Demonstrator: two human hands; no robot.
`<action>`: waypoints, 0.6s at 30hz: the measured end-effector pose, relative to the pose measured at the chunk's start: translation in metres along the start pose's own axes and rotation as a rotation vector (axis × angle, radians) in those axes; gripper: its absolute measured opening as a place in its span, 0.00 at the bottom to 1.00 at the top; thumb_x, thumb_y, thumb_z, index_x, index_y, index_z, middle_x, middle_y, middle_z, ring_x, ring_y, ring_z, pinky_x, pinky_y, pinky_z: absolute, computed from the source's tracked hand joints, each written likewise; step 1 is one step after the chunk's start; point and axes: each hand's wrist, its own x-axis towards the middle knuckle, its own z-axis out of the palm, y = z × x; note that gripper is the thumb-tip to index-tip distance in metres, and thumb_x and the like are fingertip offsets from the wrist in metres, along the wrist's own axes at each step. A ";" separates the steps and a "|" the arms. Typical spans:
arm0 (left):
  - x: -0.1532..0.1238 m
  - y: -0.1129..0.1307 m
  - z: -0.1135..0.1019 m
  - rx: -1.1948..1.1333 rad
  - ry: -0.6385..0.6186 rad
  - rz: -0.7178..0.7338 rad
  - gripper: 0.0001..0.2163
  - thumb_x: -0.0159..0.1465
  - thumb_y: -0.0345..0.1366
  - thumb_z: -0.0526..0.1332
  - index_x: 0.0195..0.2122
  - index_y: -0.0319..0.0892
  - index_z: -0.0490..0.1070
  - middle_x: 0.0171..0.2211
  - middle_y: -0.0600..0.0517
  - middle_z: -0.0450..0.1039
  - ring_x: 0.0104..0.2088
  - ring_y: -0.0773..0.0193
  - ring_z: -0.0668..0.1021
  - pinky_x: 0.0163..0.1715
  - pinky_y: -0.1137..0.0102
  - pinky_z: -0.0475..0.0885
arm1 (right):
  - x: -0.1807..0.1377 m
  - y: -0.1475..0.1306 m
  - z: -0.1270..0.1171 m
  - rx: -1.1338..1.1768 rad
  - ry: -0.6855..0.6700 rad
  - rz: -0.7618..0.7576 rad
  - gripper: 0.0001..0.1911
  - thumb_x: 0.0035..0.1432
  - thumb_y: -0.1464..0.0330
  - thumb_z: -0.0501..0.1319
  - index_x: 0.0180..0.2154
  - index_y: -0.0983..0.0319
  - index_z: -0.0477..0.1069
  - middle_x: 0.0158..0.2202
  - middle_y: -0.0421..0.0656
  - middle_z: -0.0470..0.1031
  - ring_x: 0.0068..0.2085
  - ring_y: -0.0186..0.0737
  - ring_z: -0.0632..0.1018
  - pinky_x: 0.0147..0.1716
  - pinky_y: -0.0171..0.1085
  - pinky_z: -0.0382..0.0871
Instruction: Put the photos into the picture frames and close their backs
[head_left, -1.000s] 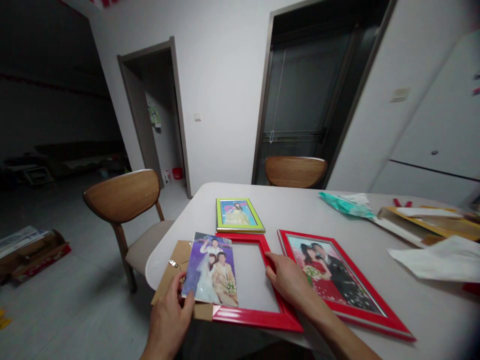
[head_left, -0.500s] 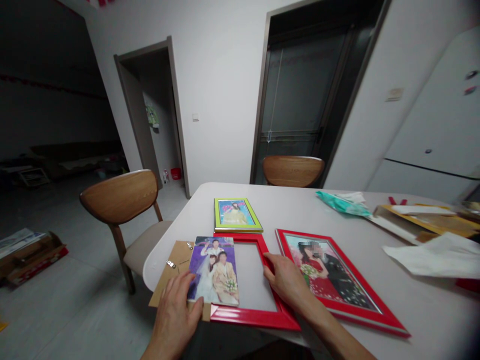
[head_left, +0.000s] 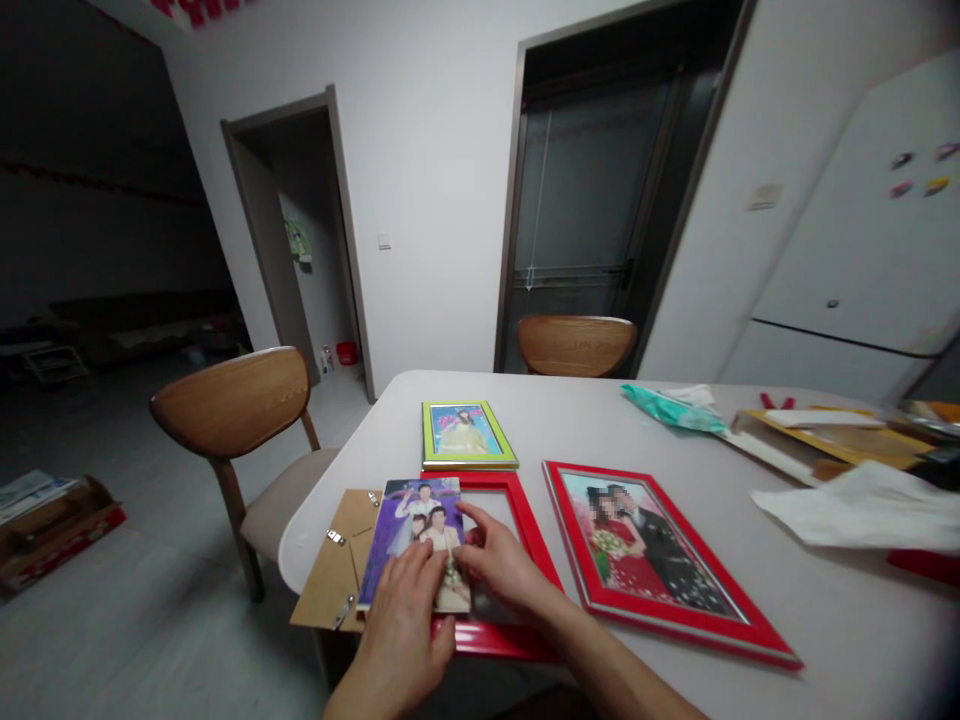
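Note:
A wedding photo print (head_left: 409, 525) lies across the left side of an empty red picture frame (head_left: 526, 520) at the near edge of the white table (head_left: 600, 430). My left hand (head_left: 405, 625) rests on the print's lower part, fingers flat and slightly spread. My right hand (head_left: 499, 560) touches the print's right edge with its fingertips, over the frame's opening. A brown frame backing board (head_left: 334, 570) with metal clips sticks out under the print on the left.
A larger red frame (head_left: 660, 560) with a couple's photo lies right of the hands. Beyond sits a small green frame (head_left: 465, 435). White papers (head_left: 862, 505), a yellow-edged board (head_left: 832, 440) and a teal bag (head_left: 671, 405) lie at right. Two wooden chairs (head_left: 232, 405) stand around.
My right hand moved left from the red frame's right edge onto the print. My left hand slid up onto the print's lower part. The view shifted slightly.

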 end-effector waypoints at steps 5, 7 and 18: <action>0.008 -0.005 0.002 -0.077 0.244 0.065 0.27 0.47 0.21 0.47 0.51 0.34 0.58 0.52 0.41 0.60 0.54 0.57 0.61 0.51 0.56 0.59 | -0.008 -0.036 0.019 0.246 0.058 -0.165 0.27 0.44 0.73 0.56 0.49 0.64 0.55 0.23 0.34 0.63 0.20 0.26 0.63 0.20 0.28 0.58; 0.011 -0.007 -0.006 -0.190 0.375 0.073 0.25 0.51 0.20 0.45 0.51 0.37 0.58 0.51 0.44 0.63 0.52 0.62 0.63 0.51 0.61 0.60 | -0.014 -0.050 0.021 0.305 0.048 -0.235 0.26 0.47 0.69 0.56 0.50 0.62 0.54 0.28 0.37 0.66 0.24 0.28 0.67 0.24 0.29 0.62; 0.021 0.022 -0.010 -1.338 0.558 -0.494 0.19 0.57 0.37 0.52 0.50 0.38 0.58 0.40 0.47 0.72 0.40 0.59 0.74 0.40 0.65 0.70 | -0.014 -0.015 0.001 0.516 0.079 0.124 0.26 0.48 0.65 0.53 0.51 0.64 0.53 0.34 0.45 0.73 0.32 0.36 0.74 0.30 0.35 0.68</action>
